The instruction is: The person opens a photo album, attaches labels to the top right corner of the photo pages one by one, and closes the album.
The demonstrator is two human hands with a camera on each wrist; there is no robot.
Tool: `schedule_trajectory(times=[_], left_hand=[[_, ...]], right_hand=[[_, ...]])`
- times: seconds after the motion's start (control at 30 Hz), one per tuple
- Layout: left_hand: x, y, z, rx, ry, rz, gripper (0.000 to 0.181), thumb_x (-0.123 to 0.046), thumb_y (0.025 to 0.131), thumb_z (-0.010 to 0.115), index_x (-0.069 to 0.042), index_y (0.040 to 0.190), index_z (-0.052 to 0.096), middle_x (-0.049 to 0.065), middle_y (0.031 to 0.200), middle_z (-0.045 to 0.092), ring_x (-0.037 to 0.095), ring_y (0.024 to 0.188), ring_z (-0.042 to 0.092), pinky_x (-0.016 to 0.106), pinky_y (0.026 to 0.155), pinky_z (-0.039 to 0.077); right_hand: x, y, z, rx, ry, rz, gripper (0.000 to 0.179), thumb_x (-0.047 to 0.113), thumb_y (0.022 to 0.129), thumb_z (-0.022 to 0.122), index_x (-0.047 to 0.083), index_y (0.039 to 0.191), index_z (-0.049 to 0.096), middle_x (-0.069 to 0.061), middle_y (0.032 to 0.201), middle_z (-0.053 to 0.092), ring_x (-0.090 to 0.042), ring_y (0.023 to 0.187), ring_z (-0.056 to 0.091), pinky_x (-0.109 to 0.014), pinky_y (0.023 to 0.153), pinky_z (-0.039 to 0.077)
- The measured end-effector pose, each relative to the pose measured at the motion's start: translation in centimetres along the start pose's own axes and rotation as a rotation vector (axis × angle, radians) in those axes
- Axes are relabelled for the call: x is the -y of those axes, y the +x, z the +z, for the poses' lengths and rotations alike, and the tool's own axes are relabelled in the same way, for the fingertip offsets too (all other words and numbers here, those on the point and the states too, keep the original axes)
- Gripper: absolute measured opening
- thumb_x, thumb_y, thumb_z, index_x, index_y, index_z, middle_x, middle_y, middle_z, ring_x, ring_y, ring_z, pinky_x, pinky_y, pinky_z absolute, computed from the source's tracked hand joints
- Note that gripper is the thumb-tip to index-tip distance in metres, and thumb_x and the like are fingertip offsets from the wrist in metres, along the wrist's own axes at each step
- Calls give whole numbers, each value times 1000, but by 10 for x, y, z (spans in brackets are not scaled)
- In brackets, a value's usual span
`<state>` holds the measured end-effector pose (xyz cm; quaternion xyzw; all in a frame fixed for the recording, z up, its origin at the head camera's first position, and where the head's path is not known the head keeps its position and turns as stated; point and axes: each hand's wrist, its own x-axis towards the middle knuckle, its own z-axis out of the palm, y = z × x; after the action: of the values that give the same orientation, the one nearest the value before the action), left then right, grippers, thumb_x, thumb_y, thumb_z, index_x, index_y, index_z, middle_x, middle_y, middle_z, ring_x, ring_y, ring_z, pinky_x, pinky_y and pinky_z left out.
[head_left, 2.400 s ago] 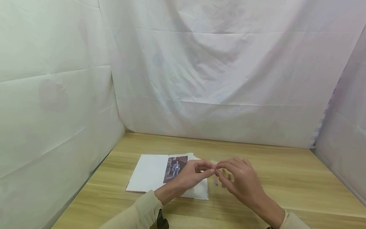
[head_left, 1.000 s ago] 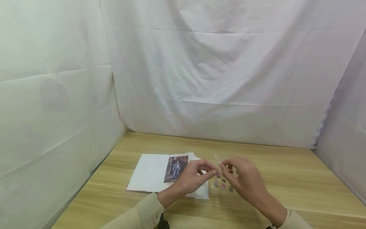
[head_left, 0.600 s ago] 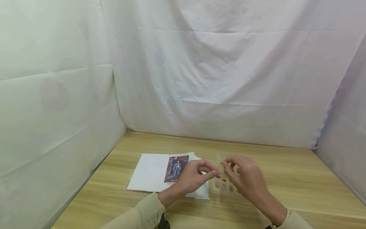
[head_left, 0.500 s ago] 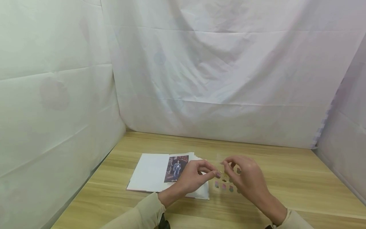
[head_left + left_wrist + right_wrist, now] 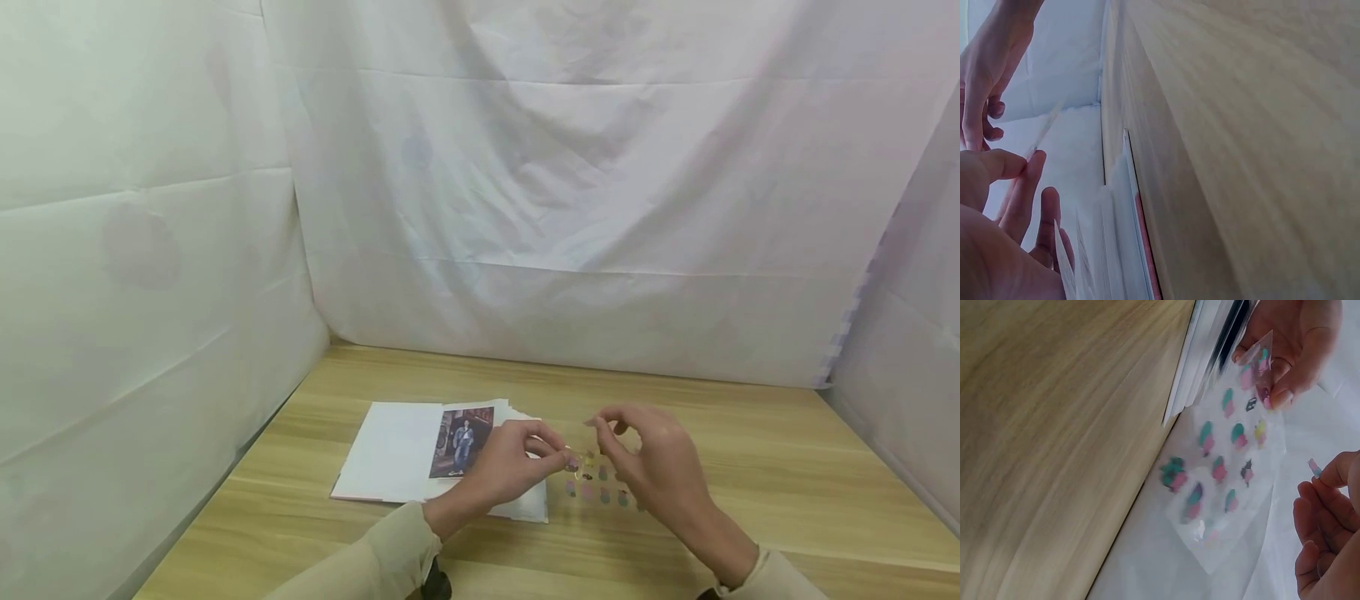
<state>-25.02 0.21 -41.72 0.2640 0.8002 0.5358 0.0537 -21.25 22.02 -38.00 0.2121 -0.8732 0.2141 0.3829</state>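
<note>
A clear sticker sheet (image 5: 1235,456) with rows of small pink, green and yellow stickers hangs from my left hand (image 5: 513,462). Thumb and forefinger pinch it by a corner, as the left wrist view also shows at the sheet's thin edge (image 5: 1047,125). My right hand (image 5: 663,462), a little to the right and higher, pinches a tiny pink-and-blue sticker (image 5: 1315,467) between thumb and fingertip. That sticker is apart from the sheet. Under my left hand and wrist lies an open book (image 5: 393,454), its right page partly hidden.
On the book's right page is a photo (image 5: 453,442) of a standing person in denim. The book rests on a wood-grain table (image 5: 780,483). White cloth (image 5: 555,183) hangs behind the table and along both sides.
My hands began together at the sheet, then drew apart. The right hand has moved right and slightly up with the small sticker, now off the sheet. The left hand stays nearly still; the book lies unmoved.
</note>
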Motion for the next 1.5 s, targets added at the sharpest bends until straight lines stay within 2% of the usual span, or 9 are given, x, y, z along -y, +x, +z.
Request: schedule_trajectory(times=[0.1,0.3,0.47,0.63,0.73,0.97,1.17,1.37,1.5], left_hand=[[3,3,3,-2,22,-10,11,-39,91,73,-28,93,72,-11,83,78,-1,88,70,30,81,56],[10,6,9,-18,33,-26,7,-30,90,75,-24,90,73,-11,82,77,-1,79,71,24,70,55],[12,9,12,-38,107,6,4,-24,91,74,-21,90,71,-12,80,76,-2,73,70,21,60,54],[9,10,12,-12,198,-23,6,-21,92,73,-19,87,72,-8,78,77,-2,65,67,22,49,51],[9,9,12,5,248,-32,8,-20,91,73,-17,84,72,-6,75,76,-2,60,64,21,49,51],[9,9,12,29,334,-44,12,-17,88,76,-14,77,72,-9,61,67,2,49,58,21,44,47],[5,10,13,28,419,-46,17,-17,85,78,-13,69,72,-12,53,61,2,42,51,19,40,42],[4,10,13,38,426,-56,18,-17,84,79,-13,68,72,-11,55,61,3,42,49,20,39,41],[4,9,12,56,378,-46,15,-20,86,79,-7,83,73,-5,65,69,2,48,56,19,45,47]], right_hand=[[0,-1,-1,12,4,16,10,17,89,73,27,91,72,19,86,69,-6,78,62,-27,68,48],[1,-3,-2,16,14,29,14,17,89,73,31,91,71,19,88,69,-6,79,62,-23,73,45],[-1,-5,-1,11,9,30,14,17,88,72,31,90,71,19,88,69,-6,80,61,-20,72,44],[-2,-7,-1,11,6,25,12,18,87,73,30,90,72,19,88,69,-6,79,61,-27,69,48],[-2,-8,0,11,7,15,10,18,87,74,28,90,73,18,88,69,-5,78,60,-29,68,50],[-2,-9,2,17,6,14,10,19,88,73,29,90,73,19,88,68,-4,77,59,-18,68,44],[-2,-9,3,9,-12,12,11,17,86,74,27,89,73,19,87,69,-4,76,59,-28,67,49],[-3,-10,3,10,-5,18,9,17,86,74,26,89,74,19,86,68,-4,76,60,-31,69,49],[-4,-11,3,9,-8,16,9,18,86,75,27,90,73,19,87,69,-4,76,60,-31,70,48]])
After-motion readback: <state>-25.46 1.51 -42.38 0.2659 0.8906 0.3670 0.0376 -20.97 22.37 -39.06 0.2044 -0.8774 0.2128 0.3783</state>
